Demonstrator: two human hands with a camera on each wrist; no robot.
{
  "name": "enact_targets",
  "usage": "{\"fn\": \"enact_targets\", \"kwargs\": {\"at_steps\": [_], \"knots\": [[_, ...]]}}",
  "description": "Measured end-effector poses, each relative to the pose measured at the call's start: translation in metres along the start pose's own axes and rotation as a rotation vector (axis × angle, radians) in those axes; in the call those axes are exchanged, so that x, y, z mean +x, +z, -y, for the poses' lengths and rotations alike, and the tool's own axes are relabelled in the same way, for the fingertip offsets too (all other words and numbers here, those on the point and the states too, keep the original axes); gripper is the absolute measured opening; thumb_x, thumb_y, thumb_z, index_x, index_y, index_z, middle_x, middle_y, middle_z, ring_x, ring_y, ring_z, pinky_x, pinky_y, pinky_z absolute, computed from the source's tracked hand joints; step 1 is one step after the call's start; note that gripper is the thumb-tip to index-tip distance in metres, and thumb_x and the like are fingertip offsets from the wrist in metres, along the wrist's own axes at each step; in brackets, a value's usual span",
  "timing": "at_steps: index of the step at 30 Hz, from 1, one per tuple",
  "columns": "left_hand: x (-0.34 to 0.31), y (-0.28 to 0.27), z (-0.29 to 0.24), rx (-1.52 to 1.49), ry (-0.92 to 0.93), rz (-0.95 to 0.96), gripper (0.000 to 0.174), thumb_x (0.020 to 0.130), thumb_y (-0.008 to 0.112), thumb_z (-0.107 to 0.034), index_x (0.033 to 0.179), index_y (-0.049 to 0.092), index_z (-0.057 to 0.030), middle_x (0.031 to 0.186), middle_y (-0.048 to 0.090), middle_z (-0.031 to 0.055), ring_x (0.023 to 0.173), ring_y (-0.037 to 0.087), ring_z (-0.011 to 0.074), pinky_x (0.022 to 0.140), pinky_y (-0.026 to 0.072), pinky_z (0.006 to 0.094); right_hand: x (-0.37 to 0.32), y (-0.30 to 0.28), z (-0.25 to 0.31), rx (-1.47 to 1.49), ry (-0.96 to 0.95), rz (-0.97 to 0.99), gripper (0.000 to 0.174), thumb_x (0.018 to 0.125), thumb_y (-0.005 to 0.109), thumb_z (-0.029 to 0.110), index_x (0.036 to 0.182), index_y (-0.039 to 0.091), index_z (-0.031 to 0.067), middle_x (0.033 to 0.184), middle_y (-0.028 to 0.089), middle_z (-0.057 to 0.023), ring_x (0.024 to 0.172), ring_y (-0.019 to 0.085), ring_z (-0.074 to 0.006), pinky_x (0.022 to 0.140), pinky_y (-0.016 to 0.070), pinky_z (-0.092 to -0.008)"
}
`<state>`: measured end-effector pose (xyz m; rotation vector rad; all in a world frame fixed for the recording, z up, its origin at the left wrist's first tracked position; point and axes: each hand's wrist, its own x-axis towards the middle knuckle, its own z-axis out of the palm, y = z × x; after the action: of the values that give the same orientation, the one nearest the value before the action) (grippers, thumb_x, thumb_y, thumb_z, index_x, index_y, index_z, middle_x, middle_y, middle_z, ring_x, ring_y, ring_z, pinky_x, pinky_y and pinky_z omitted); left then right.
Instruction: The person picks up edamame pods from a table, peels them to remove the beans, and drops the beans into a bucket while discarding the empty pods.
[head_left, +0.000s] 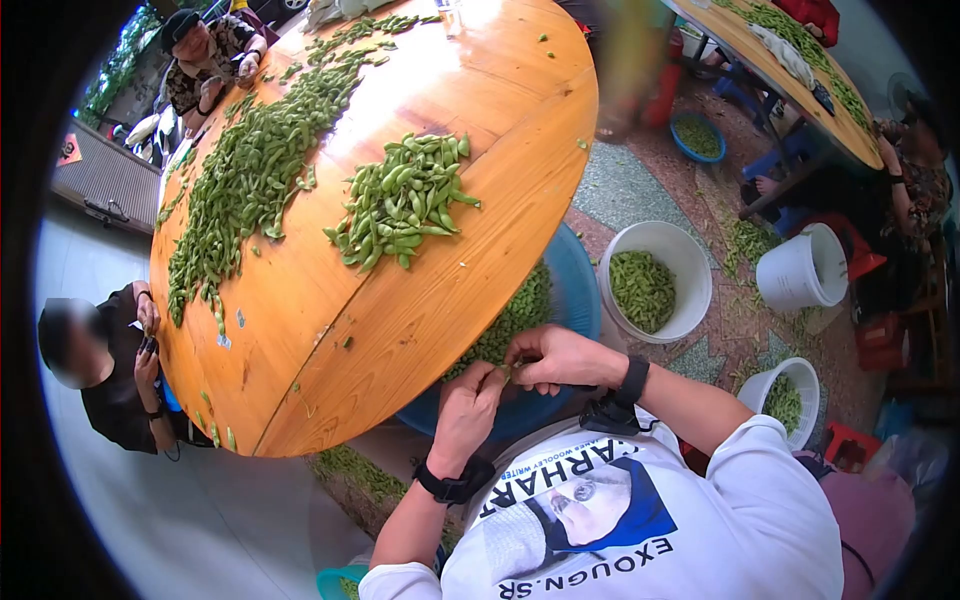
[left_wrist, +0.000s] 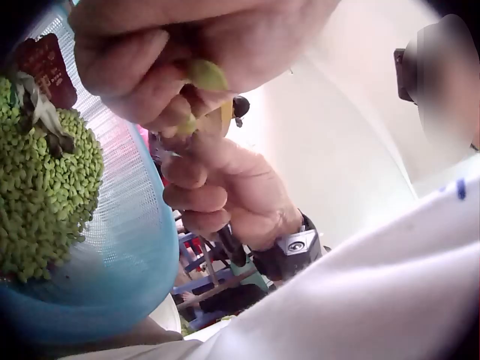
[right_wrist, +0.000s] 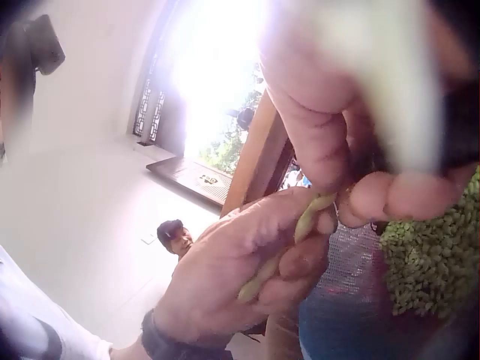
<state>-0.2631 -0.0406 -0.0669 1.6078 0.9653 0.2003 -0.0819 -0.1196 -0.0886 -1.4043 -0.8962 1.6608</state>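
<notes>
Both hands meet over the near rim of a blue plastic basket (head_left: 580, 300) filled with shelled green soybeans (head_left: 520, 320). My left hand (head_left: 466, 408) grips a green soybean pod (right_wrist: 304, 223), which lies along its curled fingers in the right wrist view. My right hand (head_left: 566, 360) pinches the tip of that pod with thumb and fingertips, touching the left fingertips. Seen in the left wrist view, a piece of pod (left_wrist: 207, 75) pokes out from the left fingers. Soybeans (left_wrist: 45, 187) heap against one side of the basket there, with a dark red packet (left_wrist: 49, 69) at the rim.
A round wooden table (head_left: 480, 90) bears a small pile of pods (head_left: 405, 200) and a long heap (head_left: 250, 170). To the right, a white bucket (head_left: 690, 270) holds pods. Other people sit around this table and another table (head_left: 790, 60). Scraps litter the floor.
</notes>
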Motion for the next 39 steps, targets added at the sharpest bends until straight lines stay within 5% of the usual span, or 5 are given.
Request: {"fn": "enact_targets", "kwargs": {"at_steps": [5, 10, 19, 29, 39], "knots": [[0.0, -0.005, -0.002, -0.165, -0.107, 0.125, 0.016, 0.098, 0.058, -0.016, 0.096, 0.065, -0.0016, 0.072, 0.06, 0.0007, 0.058, 0.053, 0.0084, 0.053, 0.0437, 0.0227, -0.005, -0.007, 0.005, 0.015, -0.007, -0.04, 0.027, 0.085, 0.063, 0.02, 0.101, 0.066, -0.0017, 0.074, 0.064, -0.0036, 0.057, 0.059, -0.0098, 0.051, 0.0495, -0.0242], [0.001, -0.012, 0.005, -0.453, -0.2, 0.341, 0.023, 0.096, 0.061, -0.015, 0.113, 0.061, 0.0009, 0.096, 0.069, 0.0057, 0.082, 0.065, 0.0117, 0.071, 0.0506, 0.0236, -0.016, -0.017, 0.014, 0.028, -0.024, -0.117, 0.026, 0.086, 0.062, 0.018, 0.101, 0.065, -0.0025, 0.073, 0.063, -0.0032, 0.056, 0.058, -0.0081, 0.05, 0.0482, -0.0233], [0.0, -0.006, -0.03, -0.704, -0.263, 0.467, 0.025, 0.096, 0.061, -0.012, 0.116, 0.06, 0.0031, 0.115, 0.066, 0.0131, 0.094, 0.067, 0.0198, 0.085, 0.0563, 0.032, -0.041, -0.023, 0.033, 0.134, -0.129, -0.2, 0.013, 0.089, 0.062, 0.013, 0.095, 0.06, 0.0024, 0.073, 0.062, 0.0001, 0.056, 0.055, -0.0047, 0.051, 0.0459, -0.0201], [0.001, -0.004, -0.036, -0.571, -0.183, 0.482, 0.024, 0.1, 0.058, -0.013, 0.119, 0.061, 0.0027, 0.107, 0.066, 0.0087, 0.093, 0.066, 0.014, 0.08, 0.055, 0.0269, -0.052, -0.02, 0.045, 0.119, -0.187, -0.28, 0.013, 0.09, 0.062, 0.013, 0.098, 0.06, 0.0035, 0.074, 0.06, 0.0033, 0.06, 0.056, -0.0027, 0.052, 0.0465, -0.0191], [-0.007, -0.018, -0.049, -0.796, -0.248, 0.507, 0.03, 0.104, 0.05, -0.013, 0.126, 0.058, 0.005, 0.097, 0.064, 0.0069, 0.08, 0.063, 0.0128, 0.072, 0.0552, 0.0265, -0.057, -0.021, 0.054, 0.177, -0.238, -0.288, 0.012, 0.092, 0.062, 0.01, 0.1, 0.058, 0.0029, 0.076, 0.06, 0.0015, 0.061, 0.057, -0.0038, 0.053, 0.0466, -0.0194]]}}
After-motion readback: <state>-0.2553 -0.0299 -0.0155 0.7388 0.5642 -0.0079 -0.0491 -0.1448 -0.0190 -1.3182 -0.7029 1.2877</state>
